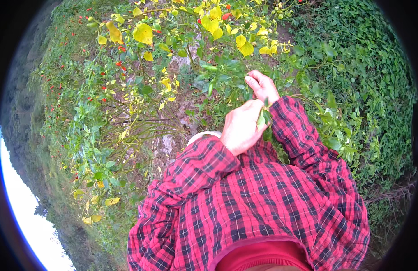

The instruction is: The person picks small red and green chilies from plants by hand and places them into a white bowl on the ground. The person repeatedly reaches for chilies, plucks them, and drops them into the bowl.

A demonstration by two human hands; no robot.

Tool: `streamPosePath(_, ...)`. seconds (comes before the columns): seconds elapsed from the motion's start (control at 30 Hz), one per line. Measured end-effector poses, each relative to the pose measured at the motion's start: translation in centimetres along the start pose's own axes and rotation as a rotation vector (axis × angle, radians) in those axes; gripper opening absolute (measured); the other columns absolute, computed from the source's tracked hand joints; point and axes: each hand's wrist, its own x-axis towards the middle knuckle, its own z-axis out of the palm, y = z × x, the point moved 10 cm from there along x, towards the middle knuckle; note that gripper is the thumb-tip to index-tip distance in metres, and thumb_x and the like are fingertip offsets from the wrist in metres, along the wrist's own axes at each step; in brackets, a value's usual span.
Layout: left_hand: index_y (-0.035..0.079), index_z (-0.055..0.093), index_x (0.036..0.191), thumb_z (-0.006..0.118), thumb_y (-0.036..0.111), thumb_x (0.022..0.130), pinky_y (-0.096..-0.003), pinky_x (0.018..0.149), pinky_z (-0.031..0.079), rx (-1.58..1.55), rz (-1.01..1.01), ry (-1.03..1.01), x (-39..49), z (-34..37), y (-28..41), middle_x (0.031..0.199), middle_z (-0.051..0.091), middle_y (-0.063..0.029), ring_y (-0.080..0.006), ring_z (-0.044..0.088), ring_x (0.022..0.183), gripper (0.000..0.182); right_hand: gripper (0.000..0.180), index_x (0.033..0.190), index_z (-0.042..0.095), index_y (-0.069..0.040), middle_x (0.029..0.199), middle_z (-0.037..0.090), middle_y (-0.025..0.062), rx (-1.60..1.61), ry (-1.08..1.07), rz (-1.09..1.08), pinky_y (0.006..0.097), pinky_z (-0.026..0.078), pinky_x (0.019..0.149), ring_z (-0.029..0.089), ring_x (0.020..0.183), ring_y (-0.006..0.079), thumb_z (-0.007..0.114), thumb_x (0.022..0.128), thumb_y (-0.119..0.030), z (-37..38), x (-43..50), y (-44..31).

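Observation:
My left hand (244, 125) is closed around a green leafy sprig (264, 117), whose leaves stick out by the fingers. Just beyond it, my right hand (263, 86) has thumb and forefinger pinched together at the leaves of a pepper plant (229, 73); whether a stem or a pepper lies between the fingertips cannot be told. Left of the right hand, a long green pepper (209, 67) and another green pepper (210, 88) hang among the leaves. Both forearms are in red plaid sleeves, held close in front of the chest.
Yellow-leaved branches (143, 34) with small red peppers (226, 16) spread across the top. More pepper plants (94, 135) with red fruit stand at the left. Dense green foliage (374, 84) fills the right side. The rim of a white object (203, 134) shows beside the left sleeve.

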Motion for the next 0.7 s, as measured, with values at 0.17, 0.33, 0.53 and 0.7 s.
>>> streamPosePath(0.17,0.005,0.051,0.093,0.040,0.007,0.085,-0.0153,0.043,0.033,-0.725,-0.279,0.119,0.5,-6.6,-3.6,0.071,0.051,0.0015,-0.0025,0.041,0.051,0.014,0.018,0.087,0.051,-0.003,0.063,0.047,0.0012,0.085,-0.150,0.002,0.0261,0.039,0.058,0.043,0.061,0.0088,0.051,0.084,-0.022,0.9,-0.6,-0.3)
streamPosePath(0.33,0.006,0.053,0.089,0.053,0.017,0.082,-0.0261,0.052,0.040,0.096,-0.100,0.141,2.5,-11.5,-6.0,0.072,0.056,-0.0051,-0.0147,0.053,0.060,0.013,0.017,0.085,0.050,-0.003,0.065,0.045,-0.0027,0.178,-0.219,0.137,0.0237,0.036,0.056,0.039,0.061,0.0066,0.052,0.084,-0.020,1.2,-1.3,0.5)
streamPosePath(0.53,0.008,0.054,0.083,0.053,0.008,0.069,-0.0376,0.059,0.046,0.736,0.094,-0.235,3.0,-5.1,-5.5,0.076,0.056,-0.0110,-0.0286,0.058,0.070,0.014,0.020,0.091,0.050,-0.002,0.065,0.044,-0.0037,0.159,-0.213,0.151,0.0220,0.036,0.055,0.039,0.061,0.0052,0.052,0.084,-0.020,0.2,-1.5,0.5)
streamPosePath(0.7,0.005,0.053,0.082,0.056,0.013,0.069,-0.0384,0.062,0.045,0.486,0.006,-0.278,3.0,-3.6,-6.0,0.077,0.056,-0.0138,-0.0316,0.056,0.071,0.016,0.030,0.105,0.052,-0.010,0.101,0.050,0.0066,-0.352,-0.057,-0.187,0.0298,0.045,0.064,0.056,0.070,0.0196,0.058,0.078,-0.022,-1.8,-2.0,-4.9)
